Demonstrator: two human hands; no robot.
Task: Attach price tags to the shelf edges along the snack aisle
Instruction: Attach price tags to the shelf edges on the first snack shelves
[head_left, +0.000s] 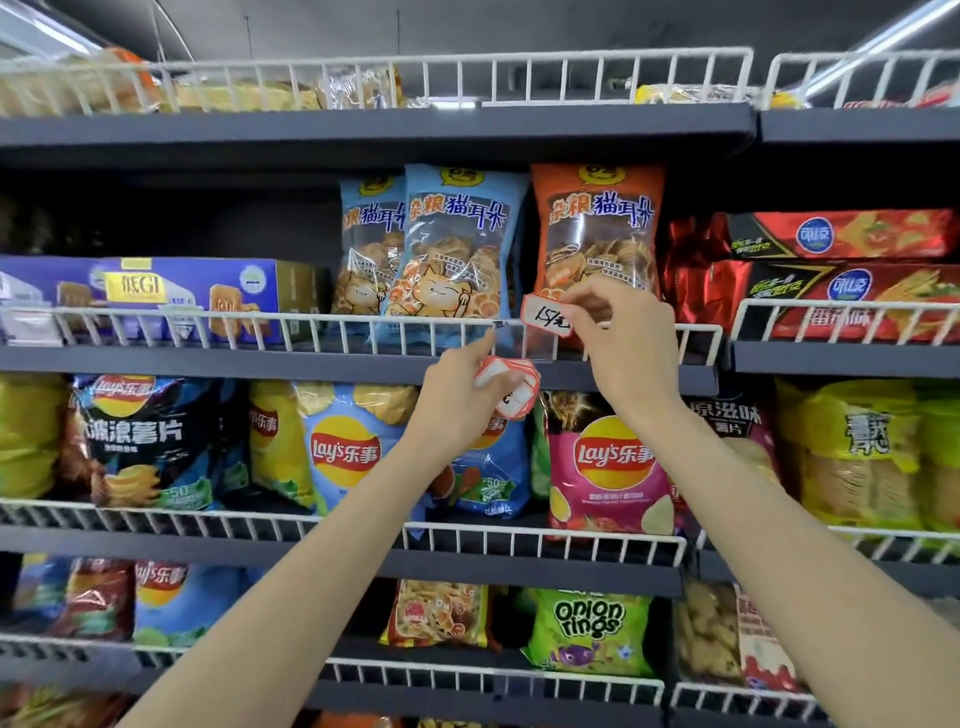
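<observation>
My right hand (621, 332) pinches a red-bordered white price tag (546, 315) with handwriting, holding it against the top wire of the white rail (260, 316) on the second shelf, just below an orange snack bag (597, 234). A clear plastic tag holder (530, 343) hangs on the rail under the tag. My left hand (457, 395) grips a small stack of blank red-bordered tags (511, 384), and its forefinger reaches up to the rail beside the holder. The dark shelf edge (311, 364) runs behind both hands.
Blue snack bags (457, 244) stand left of the orange one. A blue biscuit box (182, 291) sits at the left, red packs (841, 280) at the right. Lay's chip bags (343, 447) fill the shelf below, an onion rings bag (589, 631) lower still.
</observation>
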